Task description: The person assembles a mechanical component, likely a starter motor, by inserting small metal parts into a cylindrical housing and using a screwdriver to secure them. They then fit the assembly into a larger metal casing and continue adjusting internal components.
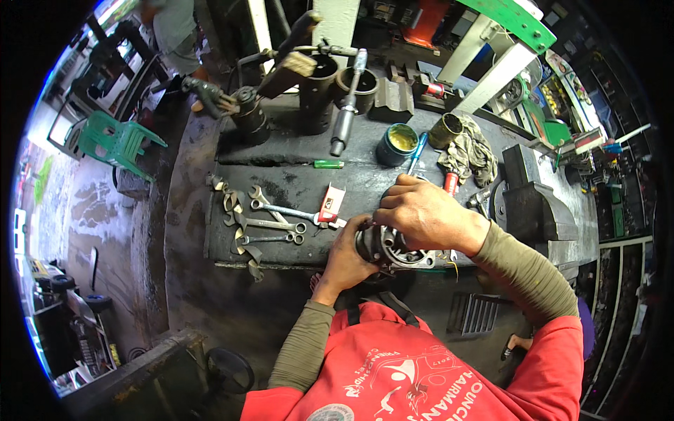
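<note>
A round metal housing (411, 261) with a flanged rim and open inner parts is held at the near edge of the workbench. My left hand (349, 254) wraps around its left side, fingers closed on it. Over its top, my right hand (427, 210) is closed in a fist, knuckles up; whatever lies in its fingers is hidden. Left of my hands lie several combination wrenches (277, 224) and a small red-and-white box (331, 204). Beyond the right hand are a blue-handled screwdriver (420, 149) and a red tube (451, 183).
The dark workbench (274, 151) carries an open tub of yellow grease (402, 140), a crumpled rag (472, 151), metal cylinders (316, 98) and a heavy dark metal block (537, 207) at right. A green-and-white frame (491, 77) rises behind. A green plastic chair (116, 137) and a person (175, 35) are at left.
</note>
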